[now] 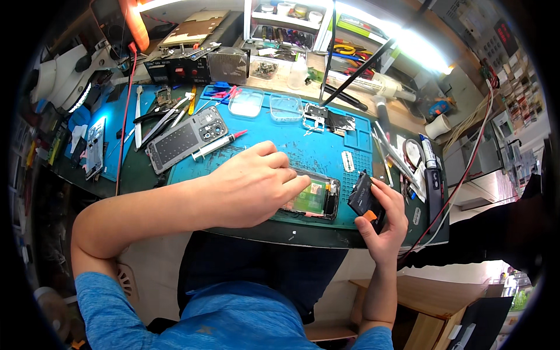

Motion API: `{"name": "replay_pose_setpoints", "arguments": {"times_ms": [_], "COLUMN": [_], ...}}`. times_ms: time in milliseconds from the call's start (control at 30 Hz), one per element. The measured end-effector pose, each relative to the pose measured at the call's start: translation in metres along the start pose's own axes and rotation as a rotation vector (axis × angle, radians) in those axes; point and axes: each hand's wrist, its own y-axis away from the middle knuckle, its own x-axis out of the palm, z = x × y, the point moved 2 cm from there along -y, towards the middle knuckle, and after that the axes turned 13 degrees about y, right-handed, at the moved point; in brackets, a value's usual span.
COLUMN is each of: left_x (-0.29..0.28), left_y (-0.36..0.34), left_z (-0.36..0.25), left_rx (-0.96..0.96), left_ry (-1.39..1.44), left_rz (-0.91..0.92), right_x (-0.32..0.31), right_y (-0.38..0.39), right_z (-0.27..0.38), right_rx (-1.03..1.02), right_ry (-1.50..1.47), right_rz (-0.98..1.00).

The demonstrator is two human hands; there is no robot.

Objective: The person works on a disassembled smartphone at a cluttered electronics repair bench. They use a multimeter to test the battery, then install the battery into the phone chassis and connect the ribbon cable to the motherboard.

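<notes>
My left hand (256, 181) is over an opened phone frame (326, 198) with a green inner layer (309, 203), on the blue repair mat (245, 151). Its fingers are bent and drawn together; whatever they might hold is hidden. In my right hand (382, 224) is a black rectangular part like a phone battery (366, 195) with an orange tab, raised at the phone frame's right. Nearby on the mat lie a small pale slotted strip (348, 161) and a syringe (209, 149). A grey phone back (178, 149) rests further left.
Two clear plastic boxes (286, 109), loose phone parts (335, 121) and tweezers (137, 128) sit around the mat. Tools (431, 186) crowd the right edge beside hanging cables. Another phone (93, 151) lies far left. A shelf unit (284, 17) and lamp (423, 48) stand behind.
</notes>
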Motion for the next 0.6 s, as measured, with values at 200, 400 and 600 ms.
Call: {"name": "replay_pose_setpoints", "arguments": {"times_ms": [200,400,600], "left_x": [0.000,0.005,0.003], "left_y": [-0.003,-0.003,0.008], "left_z": [-0.002,-0.003,0.007], "left_rx": [0.015,0.040,0.133], "left_ry": [-0.090,-0.150,-0.118], "left_rz": [0.032,0.020,-0.036], "right_x": [-0.001,-0.003,-0.002], "right_y": [0.000,-0.001,0.001], "right_z": [-0.001,-0.002,-0.003], "right_rx": [0.012,0.003,0.000], "right_ry": [-0.020,-0.022,-0.017], "right_rz": [-0.009,-0.019,-0.031]}}
